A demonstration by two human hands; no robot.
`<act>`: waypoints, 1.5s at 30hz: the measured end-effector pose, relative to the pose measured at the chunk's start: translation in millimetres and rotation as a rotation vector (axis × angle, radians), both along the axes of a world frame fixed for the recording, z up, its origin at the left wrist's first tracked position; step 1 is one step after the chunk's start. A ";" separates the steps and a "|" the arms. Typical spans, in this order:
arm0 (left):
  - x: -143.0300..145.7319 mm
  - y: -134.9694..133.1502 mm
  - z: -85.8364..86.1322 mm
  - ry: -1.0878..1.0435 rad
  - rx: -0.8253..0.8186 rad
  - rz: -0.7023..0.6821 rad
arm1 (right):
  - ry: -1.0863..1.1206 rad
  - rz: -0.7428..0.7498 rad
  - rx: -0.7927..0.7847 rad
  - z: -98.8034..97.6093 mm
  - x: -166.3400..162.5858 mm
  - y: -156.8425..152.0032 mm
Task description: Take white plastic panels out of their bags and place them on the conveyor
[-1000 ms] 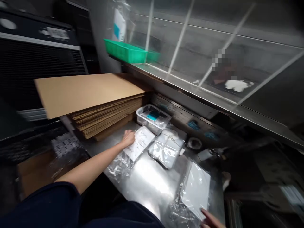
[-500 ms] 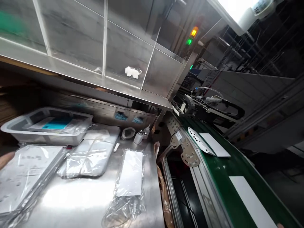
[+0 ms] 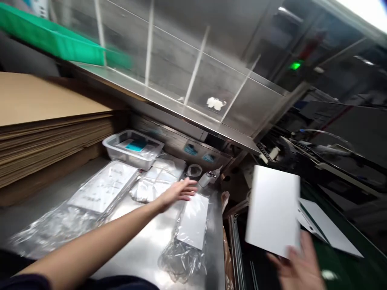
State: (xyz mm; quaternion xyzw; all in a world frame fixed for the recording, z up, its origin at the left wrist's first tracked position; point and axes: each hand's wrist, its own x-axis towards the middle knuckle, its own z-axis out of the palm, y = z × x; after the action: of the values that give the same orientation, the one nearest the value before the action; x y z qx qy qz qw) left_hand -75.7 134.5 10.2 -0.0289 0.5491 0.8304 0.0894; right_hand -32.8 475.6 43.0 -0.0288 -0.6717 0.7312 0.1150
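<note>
My left hand reaches across the steel table with fingers stretched out, hovering just over the top end of a clear plastic bag holding a white sheet. My right hand, blurred at the lower right, holds up a flat white rectangular device by its lower edge over the green conveyor belt. Another white device lies on the belt behind it.
A stack of brown cardboard sheets fills the left. A clear tray with a blue-labelled packet, two bagged items, a tape roll and small bottles sit at the back. A green bin rests on the shelf above.
The view swung back to the left. My left arm came in over the bagged white sheet, and my right hand now holds up a white device lifted off the belt.
</note>
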 end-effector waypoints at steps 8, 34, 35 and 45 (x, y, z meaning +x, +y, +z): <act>54.5 -43.8 -12.6 -0.053 0.529 0.243 | -0.472 0.474 -0.306 -90.5 43.0 -221.6; 76.4 -101.1 -48.4 -0.250 0.499 0.359 | -0.503 0.856 0.092 -90.1 62.4 -246.2; 76.1 -101.3 -50.1 -0.253 0.484 0.378 | -0.502 0.866 0.088 -89.9 60.9 -245.9; 78.3 -103.1 -60.3 -0.247 0.458 0.495 | -0.485 0.971 0.129 -88.1 51.0 -243.0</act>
State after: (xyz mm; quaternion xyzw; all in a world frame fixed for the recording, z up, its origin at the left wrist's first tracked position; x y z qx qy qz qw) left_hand 2.6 31.4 -50.1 -0.2407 0.3103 0.9186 -0.0447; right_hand 18.3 232.6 -45.1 0.1238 -0.6586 0.6299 -0.3925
